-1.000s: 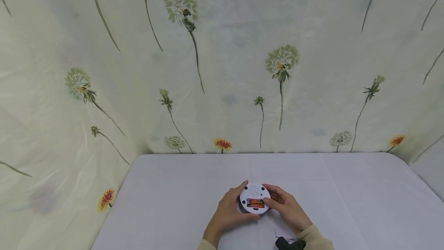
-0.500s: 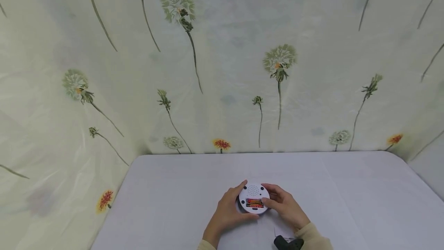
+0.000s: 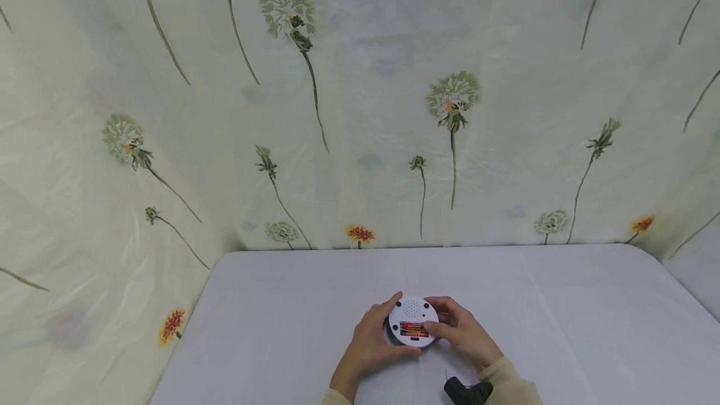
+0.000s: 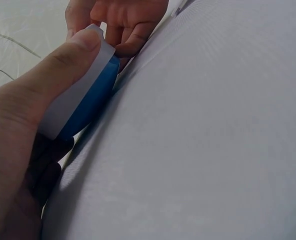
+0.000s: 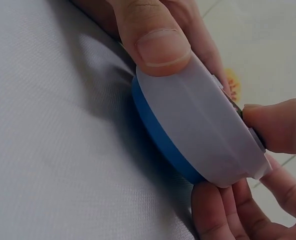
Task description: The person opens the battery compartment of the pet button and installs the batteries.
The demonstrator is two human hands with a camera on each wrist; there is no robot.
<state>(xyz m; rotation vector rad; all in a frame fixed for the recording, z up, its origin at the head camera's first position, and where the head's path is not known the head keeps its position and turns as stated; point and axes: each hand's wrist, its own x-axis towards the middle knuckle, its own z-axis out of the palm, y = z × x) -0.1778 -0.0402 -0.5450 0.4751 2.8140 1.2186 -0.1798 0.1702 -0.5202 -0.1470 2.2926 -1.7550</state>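
One distant view, two close
Head view looks forward and down; wrist views share the round device [image 5: 193, 125], side-on.

Left hand [image 3: 368, 337]: gripping, fingers reaching toward one o'clock, curved opposite the thumb
Left thumb [image 3: 404, 352]: stretched toward three o'clock
Left wrist [image 3: 344, 381]: at its hand's seven o'clock
Right hand [image 3: 465, 334]: pinching, pointing to ten o'clock; near the left, at its three o'clock
Right thumb [image 3: 440, 329]: tip pressed down
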